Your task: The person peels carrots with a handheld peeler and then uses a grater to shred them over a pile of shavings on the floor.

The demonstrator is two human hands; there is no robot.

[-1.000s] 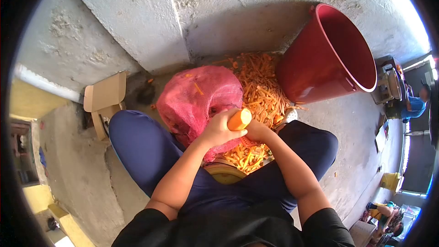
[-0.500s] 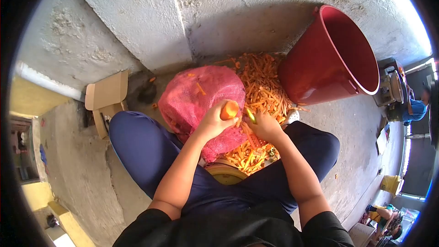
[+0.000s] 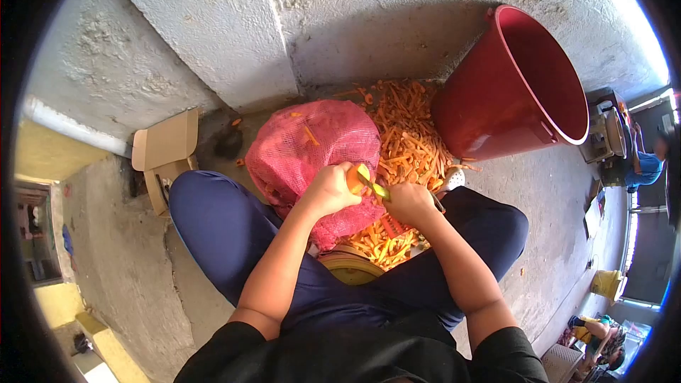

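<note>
My left hand (image 3: 331, 191) is wrapped around a thick orange carrot (image 3: 352, 180), its end pointing up and to the right. In my right hand (image 3: 411, 203) is a yellow-green peeler (image 3: 381, 191), its head lying against the carrot's end. Below and behind my left hand bulges a pink mesh sack (image 3: 312, 135). Orange peelings (image 3: 408, 149) are heaped beyond my right hand, and more lie between my legs beneath both hands.
A large dark red bucket (image 3: 472, 110) stands tilted in view at the wall, right of the peelings. An open cardboard box (image 3: 167, 143) is on the left. At my lap is a yellowish round rim (image 3: 347, 269). Other people (image 3: 647, 169) are at the far right.
The peeler in my right hand has moved up and left onto the carrot's end. My left hand has shifted slightly down and tilted the carrot.
</note>
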